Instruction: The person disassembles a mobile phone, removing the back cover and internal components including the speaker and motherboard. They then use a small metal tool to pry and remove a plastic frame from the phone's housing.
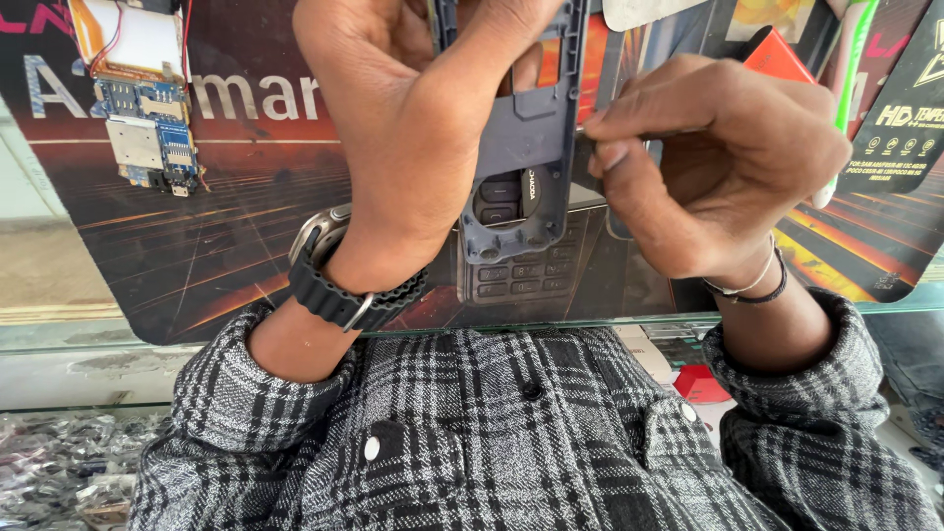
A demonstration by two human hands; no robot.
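Note:
My left hand (413,128) grips a dark blue-grey plastic phone frame (526,138), held upright above the counter. A black watch sits on that wrist. My right hand (708,167) is closed in a pinch against the frame's right edge, holding a thin tool whose tip is mostly hidden by my fingers. Below the frame, a dark keypad piece (511,270) lies on the mat. Both sleeves are grey plaid.
A dark printed mat (197,226) covers the glass counter (98,334). A phone circuit board with a battery (147,98) lies at the far left. Flat black packets (900,108) and a red item (777,54) sit at the right. Small parts show under the glass.

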